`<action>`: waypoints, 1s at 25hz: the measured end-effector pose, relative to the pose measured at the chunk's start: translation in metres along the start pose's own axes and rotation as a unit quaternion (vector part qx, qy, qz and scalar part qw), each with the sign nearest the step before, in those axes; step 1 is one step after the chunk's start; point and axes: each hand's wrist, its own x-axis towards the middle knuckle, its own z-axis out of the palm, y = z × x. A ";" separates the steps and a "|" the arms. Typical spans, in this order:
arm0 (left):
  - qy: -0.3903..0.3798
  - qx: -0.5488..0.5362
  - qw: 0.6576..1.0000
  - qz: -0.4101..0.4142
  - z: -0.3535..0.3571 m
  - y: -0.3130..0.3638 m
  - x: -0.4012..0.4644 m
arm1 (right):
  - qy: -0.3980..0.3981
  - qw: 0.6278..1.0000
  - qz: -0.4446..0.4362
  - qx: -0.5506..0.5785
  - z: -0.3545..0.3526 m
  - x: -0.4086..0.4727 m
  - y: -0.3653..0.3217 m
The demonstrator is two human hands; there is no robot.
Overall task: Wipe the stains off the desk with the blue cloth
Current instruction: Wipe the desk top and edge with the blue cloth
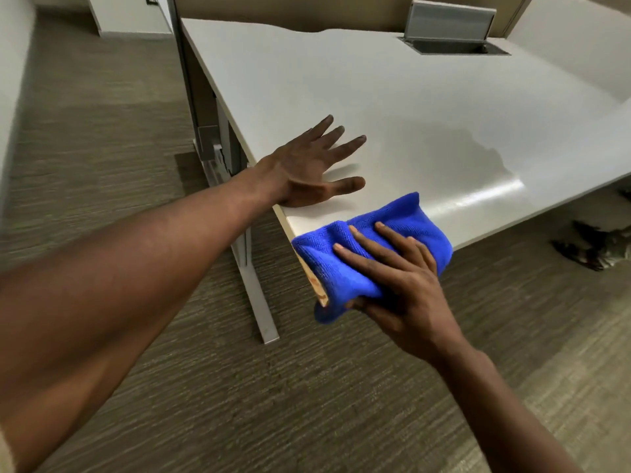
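The white desk fills the upper right of the head view. The blue cloth is bunched over the desk's near corner and hangs partly over the edge. My right hand presses on the cloth with fingers spread on top and the thumb tucked under it. My left hand lies flat on the desk near its left edge, fingers apart, holding nothing. A shiny damp streak shows on the desk just right of the cloth. I cannot make out distinct stains.
An open cable hatch with a raised grey lid sits at the desk's far side. A metal desk leg stands below the left edge. Grey-brown carpet surrounds the desk. A dark patterned object lies on the floor under the desk at right.
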 end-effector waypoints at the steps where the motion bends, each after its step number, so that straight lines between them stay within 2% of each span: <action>1: 0.000 -0.001 1.000 0.000 0.000 0.002 0.001 | -0.019 1.000 0.000 0.006 -0.010 0.002 0.010; 6: 0.006 -0.005 1.000 -0.012 0.002 -0.001 0.001 | -0.083 0.994 0.064 0.043 -0.043 0.022 0.035; 9: 0.004 -0.001 1.000 -0.010 0.003 0.000 0.002 | -0.038 0.997 0.061 0.013 -0.017 0.016 0.014; 12: 0.001 -0.009 1.000 -0.007 0.002 0.002 0.001 | -0.006 1.000 0.006 0.006 0.002 -0.002 0.005; 14: 0.006 -0.017 1.000 -0.011 0.000 -0.001 -0.002 | -0.048 0.999 -0.026 -0.006 -0.018 0.008 0.025; 17: 0.014 -0.030 0.999 -0.002 0.000 0.000 -0.001 | -0.094 0.995 0.037 0.020 -0.057 0.023 0.059; 20: 0.006 -0.035 0.999 0.004 -0.001 0.004 0.003 | -0.055 0.996 0.068 -0.003 -0.045 0.012 0.051; 25: 0.000 -0.028 1.000 0.002 -0.004 0.003 0.002 | 0.064 0.998 0.007 -0.003 0.021 -0.001 -0.011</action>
